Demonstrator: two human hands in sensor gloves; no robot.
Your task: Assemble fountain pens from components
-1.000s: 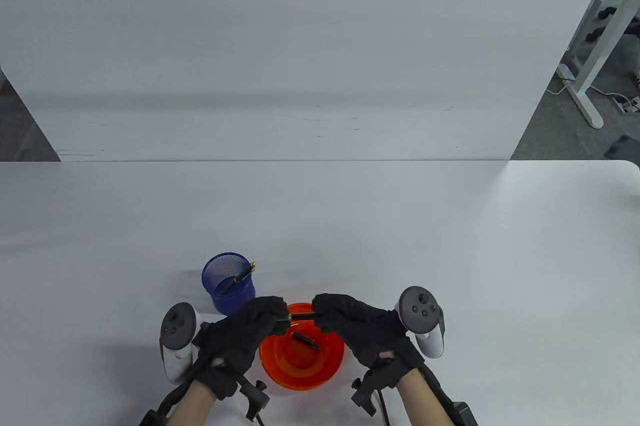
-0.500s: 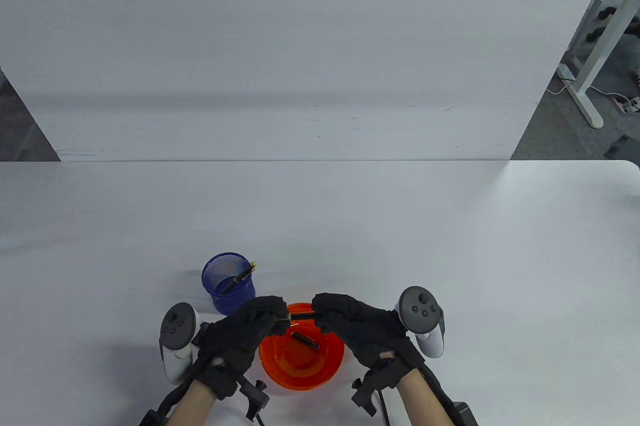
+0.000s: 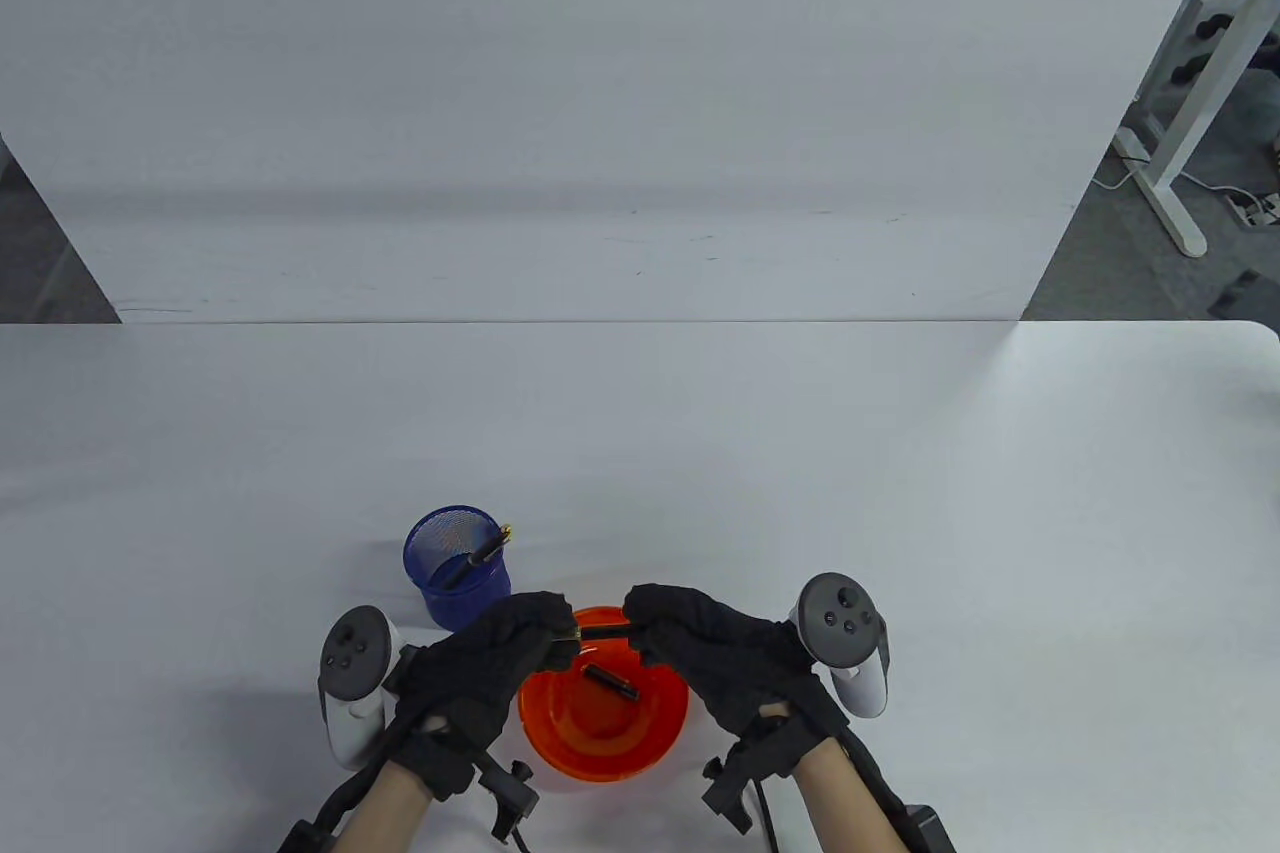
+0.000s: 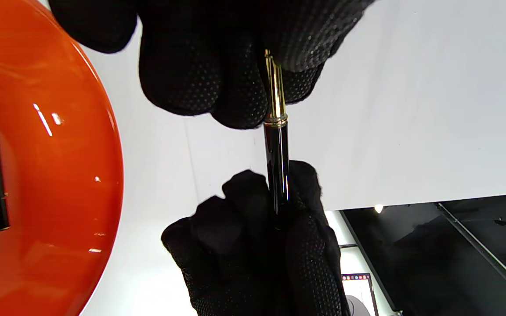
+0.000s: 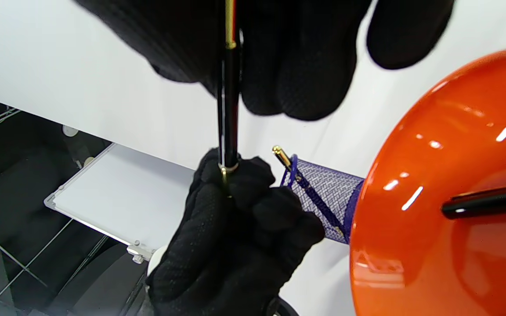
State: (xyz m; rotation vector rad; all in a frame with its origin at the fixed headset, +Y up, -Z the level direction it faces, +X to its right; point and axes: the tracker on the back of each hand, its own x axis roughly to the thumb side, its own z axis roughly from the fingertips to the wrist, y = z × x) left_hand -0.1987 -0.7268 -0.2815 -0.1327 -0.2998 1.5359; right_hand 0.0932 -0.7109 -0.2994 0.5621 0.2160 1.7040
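From above, both hands work over the far rim of an orange bowl (image 3: 604, 718) at the near edge of the white counter (image 3: 900, 513). The left hand (image 3: 490, 668) and the right hand (image 3: 715, 658) are drawn together, each pinching one end of a slim black pen (image 3: 603, 632) that bridges the gap between them. A second black pen part (image 3: 611, 682) lies inside the bowl. Just behind the left hand stands a blue mesh cup (image 3: 456, 565) with a finished pen (image 3: 478, 555) leaning out of it.

At the left wrist, the left hand's fingertips (image 4: 235, 87) close round the gold end (image 4: 275, 87) of the pen, while the other glove grips the glossy black barrel (image 4: 278, 162) below. The gold band sits where the two sections meet. I'd judge the piece light, stiff and slippery on its lacquer, so the dotted glove pads should grip the barrel well back from the joint and keep both halves in line.

At the right wrist, the right hand's fingers (image 5: 305, 66) clamp the upper barrel (image 5: 230, 101) and the left glove holds the lower end. The mesh cup (image 5: 323, 193) sits close behind, the bowl's rim (image 5: 380, 184) close beside; both crowd any sideways swing.
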